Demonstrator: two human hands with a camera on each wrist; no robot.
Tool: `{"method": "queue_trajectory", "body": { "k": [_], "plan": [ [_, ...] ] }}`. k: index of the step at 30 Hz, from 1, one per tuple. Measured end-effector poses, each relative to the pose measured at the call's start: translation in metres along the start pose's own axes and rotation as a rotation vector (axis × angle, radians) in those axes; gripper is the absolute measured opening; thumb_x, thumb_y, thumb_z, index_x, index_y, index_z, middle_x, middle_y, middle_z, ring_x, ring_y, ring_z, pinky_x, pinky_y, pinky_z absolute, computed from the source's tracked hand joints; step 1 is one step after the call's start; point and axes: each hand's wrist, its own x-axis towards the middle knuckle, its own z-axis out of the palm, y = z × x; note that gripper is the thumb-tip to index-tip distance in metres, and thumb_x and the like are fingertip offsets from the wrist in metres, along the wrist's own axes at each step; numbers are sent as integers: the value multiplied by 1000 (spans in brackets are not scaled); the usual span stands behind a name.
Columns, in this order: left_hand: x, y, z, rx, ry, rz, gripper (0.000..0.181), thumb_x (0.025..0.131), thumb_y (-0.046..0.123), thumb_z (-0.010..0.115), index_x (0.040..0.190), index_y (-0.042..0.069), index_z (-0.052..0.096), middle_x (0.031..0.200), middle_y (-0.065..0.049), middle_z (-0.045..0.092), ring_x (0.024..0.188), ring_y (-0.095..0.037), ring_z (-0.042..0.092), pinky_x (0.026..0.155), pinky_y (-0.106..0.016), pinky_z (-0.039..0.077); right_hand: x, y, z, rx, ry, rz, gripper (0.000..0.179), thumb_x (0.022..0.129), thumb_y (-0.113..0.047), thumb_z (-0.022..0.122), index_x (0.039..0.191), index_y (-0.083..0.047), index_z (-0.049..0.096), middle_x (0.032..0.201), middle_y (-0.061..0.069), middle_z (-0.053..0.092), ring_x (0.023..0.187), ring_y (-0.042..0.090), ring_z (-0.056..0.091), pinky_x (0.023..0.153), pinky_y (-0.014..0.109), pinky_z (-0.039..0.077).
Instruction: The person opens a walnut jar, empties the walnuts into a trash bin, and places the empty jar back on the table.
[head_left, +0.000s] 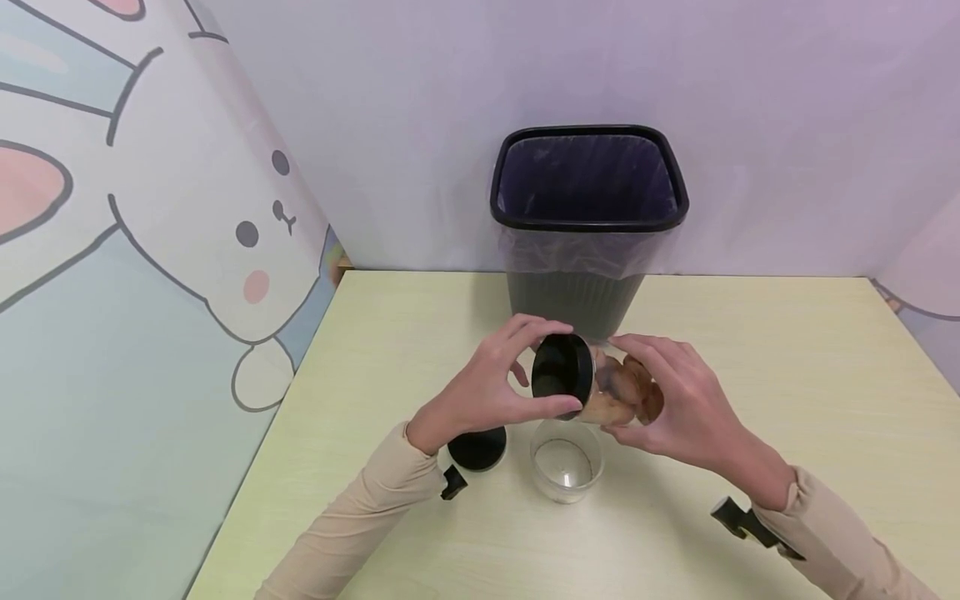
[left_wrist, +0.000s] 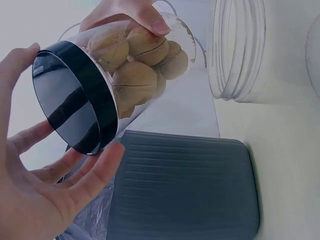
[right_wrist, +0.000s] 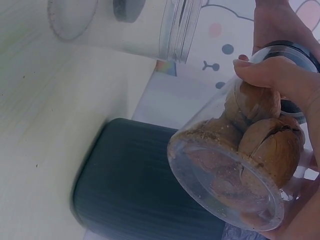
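Observation:
A clear jar (left_wrist: 176, 34) of walnuts (left_wrist: 135, 82) is held tilted on its side above the table, its black lid (head_left: 562, 372) toward the left. My left hand (head_left: 495, 379) holds that lid by its edge, thumb on one side and fingers on the other. Around the jar's body, near its base, my right hand (head_left: 690, 404) grips. Several brown walnuts with cracked shells (right_wrist: 267, 150) show through the wall in the right wrist view. Below the hands an uncovered clear jar (head_left: 566, 462) stands upright, and a second black lid (head_left: 477, 448) lies left of it, partly behind my left wrist.
A dark ribbed trash bin (head_left: 573, 292) with a thin plastic liner stands at the back of the pale wooden table (head_left: 405, 325), just beyond the hands. A pale curtain (head_left: 390, 150) hangs behind it, with a cartoon rabbit print (head_left: 202, 208) at left.

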Motion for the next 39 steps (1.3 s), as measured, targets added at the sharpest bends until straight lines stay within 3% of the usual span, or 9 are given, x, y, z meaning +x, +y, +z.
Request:
{"method": "queue_trajectory", "body": {
  "k": [3,5,8,11,16,21,31,39],
  "plan": [
    [0,1,-2,28,-7,-1,68,73,33,81,132,21,49,126,2,47,103,-12,49,64,-23,51,0,0,0,1,2,-3,88,47,-36,87,124,-3,58,115,10,60,98,25,55,82,39,38],
    [0,1,-3,43,-16,23,71,72,34,81,134,21,48,129,3,45,111,-11,46,74,-25,50,1,0,0,-1,9,-11,88,47,-36,87,124,-3,57,116,11,60,98,26,55,82,39,38],
    [1,3,-7,65,-48,90,75,71,35,82,135,20,46,136,3,38,126,-10,37,94,-29,43,1,1,0,3,21,-23,89,48,-36,87,125,-4,57,117,11,60,99,26,55,82,40,38],
    [1,5,-10,87,-91,173,73,73,33,81,136,20,46,143,-1,33,133,-13,28,105,-32,32,2,1,-1,8,30,-32,87,51,-38,85,125,-4,57,117,11,60,99,27,56,82,40,39],
    [1,8,-13,103,-134,264,64,76,24,77,132,18,45,145,-8,31,135,-18,24,106,-35,30,2,1,-2,7,19,-23,86,53,-41,85,125,-4,57,117,11,60,99,26,56,82,40,38],
    [0,8,-12,117,-149,299,61,76,16,74,129,17,46,146,-8,29,136,-19,23,106,-37,31,2,1,-2,8,14,-19,85,54,-42,84,125,-4,57,116,12,60,98,26,56,82,40,38],
    [-2,7,-10,123,-152,313,61,73,10,73,127,18,47,146,-8,27,137,-20,22,107,-35,29,2,-2,-2,22,0,-12,83,60,-48,81,125,-4,57,116,11,60,97,24,55,82,40,38],
    [-4,5,-8,112,-123,277,64,74,19,76,131,18,45,144,-8,31,134,-18,27,106,-32,31,1,-3,-1,20,0,-11,82,60,-49,81,124,-3,58,115,11,60,98,25,55,83,40,38]
  ]
}}
